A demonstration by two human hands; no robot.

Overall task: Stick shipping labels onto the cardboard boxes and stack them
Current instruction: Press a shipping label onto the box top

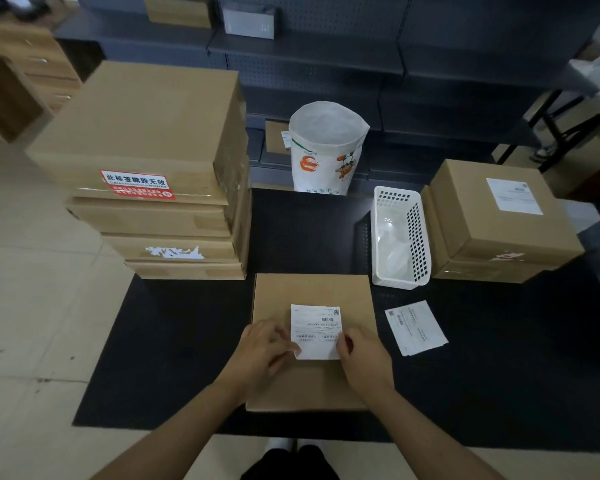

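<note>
Two bare hands work a white printed shipping label [316, 330] on the top of a flat brown cardboard box [312, 296] at the lower centre of the frame, on a black table [187, 341]. The left hand [262, 348] pinches the label's lower left corner with curled fingers, while the right hand [362, 355] holds its lower right edge, fingers bent over the paper. The label lies near the middle of the box top, barcodes facing up.

To the right of the box, a second white label sheet [416, 327] lies loose on the table. Above it stands a white perforated plastic basket [400, 237], and further right a pair of stacked brown cardboard boxes [499, 230], the upper one bearing a white label [513, 195]. At the upper left of the frame rises a taller stack of flat brown cardboard boxes [153, 150]; its top box carries a red and white sticker [137, 184] on the front edge. A white woven sack with orange prints [326, 150] stands at the table's far edge, before dark metal shelving [326, 57].
</note>
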